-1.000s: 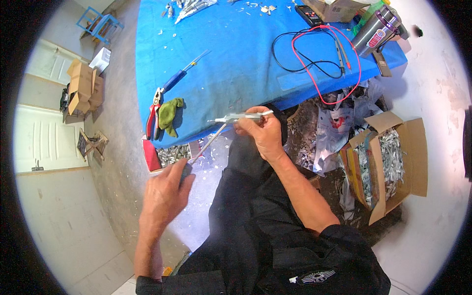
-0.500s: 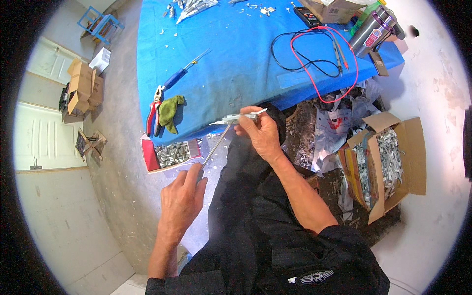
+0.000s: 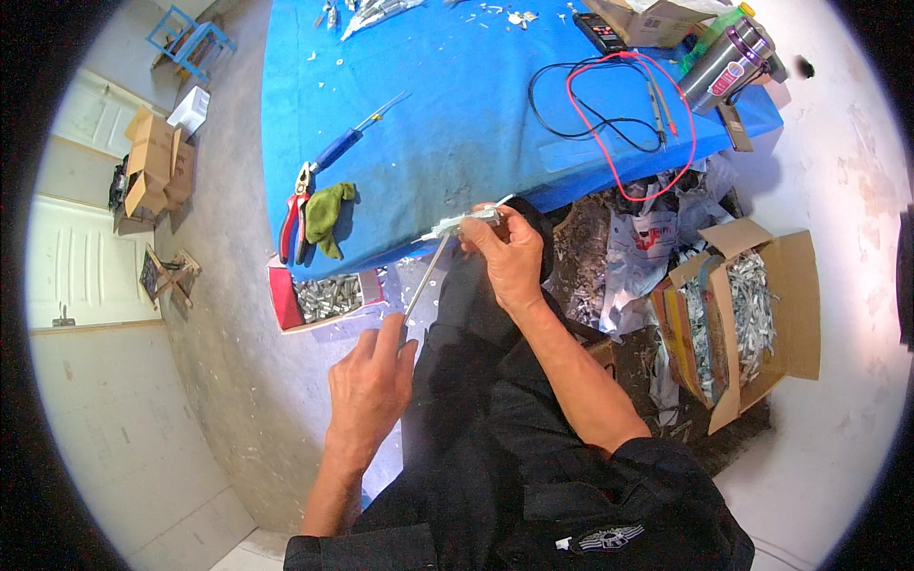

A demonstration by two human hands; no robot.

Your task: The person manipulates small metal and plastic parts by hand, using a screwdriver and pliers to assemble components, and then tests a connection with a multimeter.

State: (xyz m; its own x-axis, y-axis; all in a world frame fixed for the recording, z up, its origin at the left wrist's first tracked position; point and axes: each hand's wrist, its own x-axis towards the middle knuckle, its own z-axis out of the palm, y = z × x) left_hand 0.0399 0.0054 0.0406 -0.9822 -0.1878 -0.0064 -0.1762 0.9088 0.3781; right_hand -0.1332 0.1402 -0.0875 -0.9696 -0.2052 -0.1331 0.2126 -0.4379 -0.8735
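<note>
right hand sits at the near edge of the blue table, fingers curled tight round a small pale part that pokes out to the left of the fist. from that part a thin metal rod slants down and left, over the person's dark lap. left hand is at the rod's lower end, thumb and fingertips pinched together there; the tip of the rod vanishes behind the fingers, so whether it is truly gripped or only touched i cannot tell for sure.

on the table, left of the right hand, a green rag lies bunched, red-handled pliers just beside it, and a blue-handled screwdriver angled above them. farther back, a red lead and a black lead loop across the cloth, with a steel flask near the far right corner.

on the floor, a red tray of metal bits sits under the table edge, and a cardboard box full of silvery pieces stands well off to the right.
</note>
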